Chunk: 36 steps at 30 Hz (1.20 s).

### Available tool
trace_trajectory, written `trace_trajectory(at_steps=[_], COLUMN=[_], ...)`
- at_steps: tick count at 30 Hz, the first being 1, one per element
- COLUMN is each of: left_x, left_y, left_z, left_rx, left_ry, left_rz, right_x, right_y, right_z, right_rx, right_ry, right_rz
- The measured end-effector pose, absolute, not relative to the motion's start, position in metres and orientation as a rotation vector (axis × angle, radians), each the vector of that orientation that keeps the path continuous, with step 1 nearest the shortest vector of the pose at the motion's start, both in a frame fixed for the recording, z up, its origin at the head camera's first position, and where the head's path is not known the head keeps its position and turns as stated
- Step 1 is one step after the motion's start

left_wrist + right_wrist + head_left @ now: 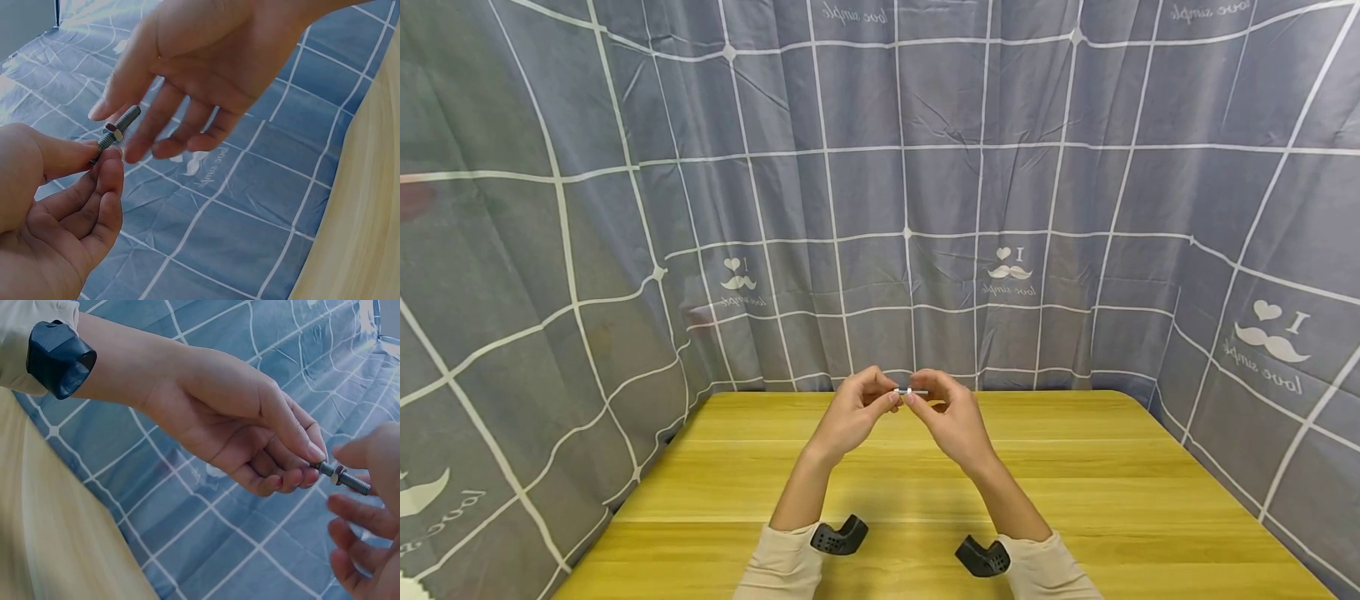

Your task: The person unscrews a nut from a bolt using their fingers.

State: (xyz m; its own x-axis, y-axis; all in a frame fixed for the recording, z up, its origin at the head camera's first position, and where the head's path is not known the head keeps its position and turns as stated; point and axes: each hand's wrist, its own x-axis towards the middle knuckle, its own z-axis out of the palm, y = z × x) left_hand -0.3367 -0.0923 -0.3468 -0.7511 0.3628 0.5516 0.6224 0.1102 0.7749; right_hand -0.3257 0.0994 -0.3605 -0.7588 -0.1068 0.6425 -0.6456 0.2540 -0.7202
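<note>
A metal bolt point(131, 115) with a hex nut point(114, 132) partway along its thread is held above the far part of the table. My left hand point(850, 421) pinches one end of the bolt between thumb and fingertips, which hide that end. The threaded tip points toward my right hand point(957, 423). In the right wrist view, the right thumb and fingers are spread around the nut and free thread, with gaps showing between them and the metal. Both wrist views show the right fingers loosely bent, gripping nothing.
Below the hands lies a yellow wood-grain table point(880, 492). A grey curtain point(865, 200) with a white grid encloses its back and sides. Each wrist bears a black camera mount, one on the left sleeve point(782, 562) and one on the right.
</note>
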Motion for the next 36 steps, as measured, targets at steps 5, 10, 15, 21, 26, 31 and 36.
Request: trace_trajectory(at_steps=[5, 10, 15, 21, 26, 31, 36], left_x=[-0.3362, -0.3361, -0.3363, -0.3365, -0.3365, -0.3382, -0.3388], left_y=[-0.0925, -0.0921, -0.0924, -0.0925, -0.093, -0.0934, -0.0939], left_z=[-0.3464, -0.3461, -0.3463, -0.3461, -0.3454, -0.3467, -0.347], left_rx=[-0.98, -0.982, -0.978, -0.995, -0.985, -1.0, -0.995], left_ry=[-2.164, -2.156, -2.167, -2.165, -2.157, -2.155, -2.159], left_rz=[-1.7, -1.702, -1.698, -1.687, -1.705, -1.715, -1.706], right_x=[-0.324, -0.3243, -0.3245, -0.3244, -0.3252, -0.326, -0.3265], right_y=[0.0985, 0.0985, 0.098, 0.0976, 0.0977, 0.0982, 0.0984], right_z=[-0.3602, -0.3606, -0.3608, -0.3593, -0.3608, -0.3615, -0.3614], right_rx=[0.683, 0.709, 0.675, 0.697, 0.673, 0.678, 0.704], right_ry=[-2.096, -2.073, -2.075, -2.056, -2.078, -2.101, -2.095], right_rz=[1.49, 1.503, 1.475, 1.492, 1.491, 1.468, 1.484])
